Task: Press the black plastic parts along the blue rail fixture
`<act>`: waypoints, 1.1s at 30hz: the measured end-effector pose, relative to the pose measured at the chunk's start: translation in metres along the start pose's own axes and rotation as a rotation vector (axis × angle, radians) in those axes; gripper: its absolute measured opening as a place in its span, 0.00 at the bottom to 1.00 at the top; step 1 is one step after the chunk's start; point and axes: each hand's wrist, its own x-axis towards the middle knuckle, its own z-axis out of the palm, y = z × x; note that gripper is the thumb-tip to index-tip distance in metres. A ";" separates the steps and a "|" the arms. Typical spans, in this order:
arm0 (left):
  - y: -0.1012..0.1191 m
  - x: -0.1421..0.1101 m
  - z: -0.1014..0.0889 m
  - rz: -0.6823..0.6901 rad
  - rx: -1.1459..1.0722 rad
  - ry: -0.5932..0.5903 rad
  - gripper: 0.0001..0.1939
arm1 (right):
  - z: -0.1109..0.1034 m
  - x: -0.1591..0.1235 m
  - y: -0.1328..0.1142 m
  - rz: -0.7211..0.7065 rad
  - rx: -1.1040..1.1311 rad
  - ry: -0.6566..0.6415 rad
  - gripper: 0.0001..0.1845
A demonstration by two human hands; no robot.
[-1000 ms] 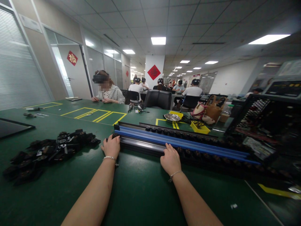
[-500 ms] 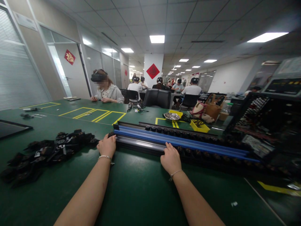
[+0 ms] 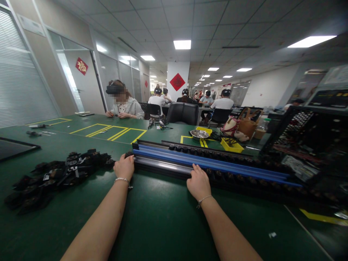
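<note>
On the green table, around the middle of the view: the silver rail, lying from left to right just in front of a long blue strip. At the rail's left end, left hand, fingers bent and grasping a small black part, its shape largely hidden. Farther right along the rail, right hand, palm down, fingers slightly bent with tips on the rail's top; thumb out of sight, so impossible to tell whether clenched on it or merely laid there. Around each wrist, a thin bracelet. To the right of the right hand, roughly in line with the rail, a row of small dark parts. Just left of the left hand, a loose black pile on the table. Behind the strip, a metal bowl beside a yellow tray, with a second tray to their right. Across the table, toward the left, a seated co-worker in a pale jacket. Near the middle of the far edge, a black chair. At far right, a tall dark case.
</note>
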 end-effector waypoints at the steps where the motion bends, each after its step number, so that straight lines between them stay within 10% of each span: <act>1: -0.001 0.001 -0.001 -0.003 -0.006 -0.009 0.24 | 0.000 0.000 0.000 0.001 0.000 0.001 0.19; 33: -0.023 0.023 0.009 -0.099 -0.267 0.005 0.24 | 0.003 0.000 0.002 -0.013 -0.018 0.034 0.18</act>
